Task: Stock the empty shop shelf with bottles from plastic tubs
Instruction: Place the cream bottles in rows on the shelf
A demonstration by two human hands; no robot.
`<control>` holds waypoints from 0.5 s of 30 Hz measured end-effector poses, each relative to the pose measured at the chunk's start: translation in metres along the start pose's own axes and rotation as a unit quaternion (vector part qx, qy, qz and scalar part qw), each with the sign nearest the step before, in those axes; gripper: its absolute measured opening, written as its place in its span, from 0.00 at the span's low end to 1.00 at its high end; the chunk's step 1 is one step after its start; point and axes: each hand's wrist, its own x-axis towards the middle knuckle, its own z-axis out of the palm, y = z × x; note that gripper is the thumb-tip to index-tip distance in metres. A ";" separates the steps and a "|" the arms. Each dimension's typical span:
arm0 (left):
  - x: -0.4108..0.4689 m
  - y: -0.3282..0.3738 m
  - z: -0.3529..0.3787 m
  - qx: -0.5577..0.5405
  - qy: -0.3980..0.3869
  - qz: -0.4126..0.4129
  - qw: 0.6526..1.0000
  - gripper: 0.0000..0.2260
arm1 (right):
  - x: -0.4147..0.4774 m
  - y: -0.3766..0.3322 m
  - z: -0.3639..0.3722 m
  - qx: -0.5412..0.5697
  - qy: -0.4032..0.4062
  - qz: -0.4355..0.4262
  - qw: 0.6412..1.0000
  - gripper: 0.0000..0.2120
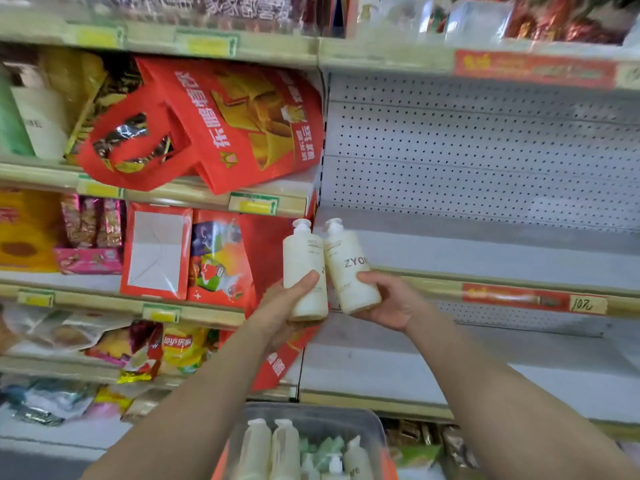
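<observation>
While gripped, both bottles (303,261) (346,275) point upward.

Bottles (346,271) in left hand (280,308), right hand (389,306)

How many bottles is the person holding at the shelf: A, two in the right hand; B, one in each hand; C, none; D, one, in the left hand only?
B: the left hand grips the left bottle and the right hand grips the right bottle.

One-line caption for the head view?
Left hand holds one cream bottle, right hand a second bottle, before the empty shelf; more bottles wait in the tub.
</observation>
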 end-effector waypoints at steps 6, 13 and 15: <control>0.023 0.029 0.023 0.026 -0.013 0.048 0.998 0.18 | -0.014 -0.032 0.003 -0.003 0.044 -0.077 0.996 0.18; 0.051 0.026 0.055 -0.018 -0.057 0.033 0.998 0.25 | -0.016 -0.051 -0.023 0.031 0.100 -0.153 0.983 0.31; 0.056 0.020 0.064 -0.059 -0.063 0.019 0.996 0.15 | -0.013 -0.057 -0.032 0.043 0.119 -0.163 0.979 0.34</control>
